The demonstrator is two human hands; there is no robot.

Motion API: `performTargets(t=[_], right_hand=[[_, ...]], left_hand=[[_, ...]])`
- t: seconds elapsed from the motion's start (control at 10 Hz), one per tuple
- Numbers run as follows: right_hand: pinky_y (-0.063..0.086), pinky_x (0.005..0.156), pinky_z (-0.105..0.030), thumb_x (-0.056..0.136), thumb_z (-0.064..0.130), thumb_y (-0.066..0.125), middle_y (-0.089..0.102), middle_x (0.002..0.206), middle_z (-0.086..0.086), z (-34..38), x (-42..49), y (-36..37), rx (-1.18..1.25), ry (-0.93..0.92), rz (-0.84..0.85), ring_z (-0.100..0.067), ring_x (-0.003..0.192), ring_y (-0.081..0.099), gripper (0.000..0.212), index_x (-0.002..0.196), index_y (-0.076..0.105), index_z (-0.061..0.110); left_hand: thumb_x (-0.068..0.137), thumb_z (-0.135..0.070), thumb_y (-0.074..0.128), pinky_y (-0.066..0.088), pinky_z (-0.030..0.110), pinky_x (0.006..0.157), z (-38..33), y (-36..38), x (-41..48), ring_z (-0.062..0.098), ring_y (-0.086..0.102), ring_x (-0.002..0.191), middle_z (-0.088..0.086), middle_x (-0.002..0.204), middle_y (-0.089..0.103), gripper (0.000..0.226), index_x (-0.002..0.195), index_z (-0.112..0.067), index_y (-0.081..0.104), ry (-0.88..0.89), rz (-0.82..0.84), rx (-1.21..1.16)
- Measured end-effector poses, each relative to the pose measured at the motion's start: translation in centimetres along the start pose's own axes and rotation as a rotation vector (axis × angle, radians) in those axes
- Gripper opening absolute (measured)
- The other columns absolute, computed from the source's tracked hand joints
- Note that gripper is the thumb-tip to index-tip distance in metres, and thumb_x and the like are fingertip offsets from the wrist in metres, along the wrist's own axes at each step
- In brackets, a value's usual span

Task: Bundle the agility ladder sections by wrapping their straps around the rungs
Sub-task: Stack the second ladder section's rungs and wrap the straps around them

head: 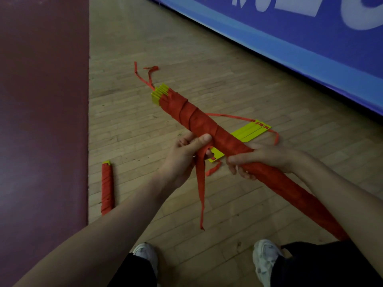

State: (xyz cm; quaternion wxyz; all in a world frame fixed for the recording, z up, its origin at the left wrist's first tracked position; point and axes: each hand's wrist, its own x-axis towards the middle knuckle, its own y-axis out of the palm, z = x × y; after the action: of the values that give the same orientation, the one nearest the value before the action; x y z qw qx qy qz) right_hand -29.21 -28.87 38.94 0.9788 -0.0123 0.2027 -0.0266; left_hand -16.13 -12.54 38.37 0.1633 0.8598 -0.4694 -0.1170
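As the bundle [199, 119] is held slantwise above the floor [207, 59], the right hand [259, 158] grips its near half and the left hand [182, 154] pinches the strap [200, 187] at its middle. Wrapping seems underway, and the next turn needs a taut strap.

- Pale wood strip floor [186, 48], short boards in staggered rows, filling the middle from near to far; scuffed, with small dark specks here and there.
- Dark maroon surface [41, 100] down the whole left side, meeting the wood at a straight edge; mat or painted zone, cannot tell.
- Deep blue banner [310, 27] across the far right, slanting down toward the right edge, slightly creased.
- Large white letters [298, 5] on it, cut off at the top, unreadable.
- Lighter blue band [269, 44] along its lower edge, dark shadow beneath.
- Dim, flat, soft light throughout.
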Motion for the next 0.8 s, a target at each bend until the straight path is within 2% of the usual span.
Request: performTargets(t=[0.1, 0.2, 0.3, 0.4, 0.5, 0.6, 0.7, 0.8], right_hand=[[0.057, 0.079, -0.038, 0.070, 0.029, 0.079, 0.068, 0.087, 0.008, 0.3, 0.5, 0.2, -0.307, -0.016, -0.049, -0.005, 0.071, 0.065, 0.035, 0.101, 0.062, 0.026], [0.053, 0.063, -0.020, 0.068, 0.020, 0.086, 0.067, 0.075, 0.011, 0.3, 0.8, 1.1, -0.498, -0.090, -0.252, -0.004, 0.064, 0.065, 0.042, 0.091, 0.053, 0.031], [0.044, 0.055, -0.014, 0.070, 0.028, 0.083, 0.063, 0.074, 0.008, 0.1, 1.3, 1.6, -0.733, -0.155, -0.528, -0.015, 0.070, 0.066, 0.041, 0.090, 0.047, 0.026], [0.038, 0.053, -0.011, 0.074, 0.032, 0.079, 0.053, 0.070, 0.013, -0.1, 1.3, 1.6, -0.784, -0.190, -0.574, -0.010, 0.066, 0.056, 0.040, 0.083, 0.041, 0.028], [0.038, 0.051, -0.010, 0.073, 0.034, 0.081, 0.052, 0.068, 0.014, 0.2, 1.0, 1.4, -0.791, -0.172, -0.605, -0.004, 0.062, 0.052, 0.043, 0.076, 0.038, 0.031], [0.038, 0.051, -0.014, 0.070, 0.035, 0.082, 0.054, 0.067, 0.013, 0.4, 1.1, 0.9, -0.780, -0.146, -0.633, -0.008, 0.066, 0.058, 0.038, 0.078, 0.046, 0.028], [0.039, 0.057, -0.014, 0.069, 0.037, 0.082, 0.057, 0.064, 0.013, 1.2, 0.7, 0.5, -0.795, -0.127, -0.663, -0.012, 0.068, 0.060, 0.041, 0.092, 0.056, 0.015], [0.043, 0.061, -0.015, 0.068, 0.039, 0.083, 0.063, 0.069, 0.007, 1.4, 0.6, -0.2, -0.786, -0.123, -0.685, -0.014, 0.070, 0.062, 0.046, 0.096, 0.058, 0.014]], left_hand=[[0.085, -0.013, 0.063, 0.052, 0.020, 0.063, -0.2, 0.0, 0.3, 0.005, 0.056, 0.050, -0.001, 0.067, 0.062, 0.008, 0.086, -0.005, 0.063, -0.035, -0.101, -0.006], [0.089, -0.011, 0.061, 0.054, 0.020, 0.062, -0.7, -0.2, 0.8, 0.006, 0.056, 0.050, 0.001, 0.067, 0.062, 0.009, 0.085, -0.004, 0.064, -0.050, -0.160, -0.014], [0.088, -0.014, 0.064, 0.053, 0.021, 0.064, -0.9, -0.3, 1.3, 0.006, 0.056, 0.049, 0.002, 0.065, 0.062, 0.011, 0.083, -0.004, 0.065, -0.066, -0.202, -0.008], [0.088, -0.014, 0.064, 0.055, 0.021, 0.067, -1.0, -0.5, 1.6, 0.006, 0.060, 0.052, 0.001, 0.065, 0.065, 0.011, 0.086, -0.003, 0.065, -0.082, -0.197, -0.048], [0.088, -0.009, 0.062, 0.058, 0.020, 0.069, -1.1, -0.7, 1.5, 0.009, 0.067, 0.062, 0.005, 0.070, 0.070, 0.011, 0.092, 0.000, 0.065, -0.140, -0.164, -0.079], [0.089, -0.006, 0.060, 0.058, 0.022, 0.069, -0.6, -0.3, 1.2, 0.010, 0.069, 0.067, 0.007, 0.076, 0.072, 0.010, 0.093, 0.002, 0.065, -0.190, -0.155, -0.083], [0.090, -0.004, 0.059, 0.059, 0.024, 0.066, 0.0, 0.2, 0.7, 0.009, 0.070, 0.065, 0.004, 0.075, 0.073, 0.007, 0.086, -0.001, 0.065, -0.201, -0.207, -0.085], [0.089, -0.007, 0.062, 0.059, 0.025, 0.066, 0.0, 0.1, 0.6, 0.009, 0.068, 0.064, 0.003, 0.075, 0.072, 0.008, 0.083, -0.005, 0.066, -0.206, -0.221, -0.071]])
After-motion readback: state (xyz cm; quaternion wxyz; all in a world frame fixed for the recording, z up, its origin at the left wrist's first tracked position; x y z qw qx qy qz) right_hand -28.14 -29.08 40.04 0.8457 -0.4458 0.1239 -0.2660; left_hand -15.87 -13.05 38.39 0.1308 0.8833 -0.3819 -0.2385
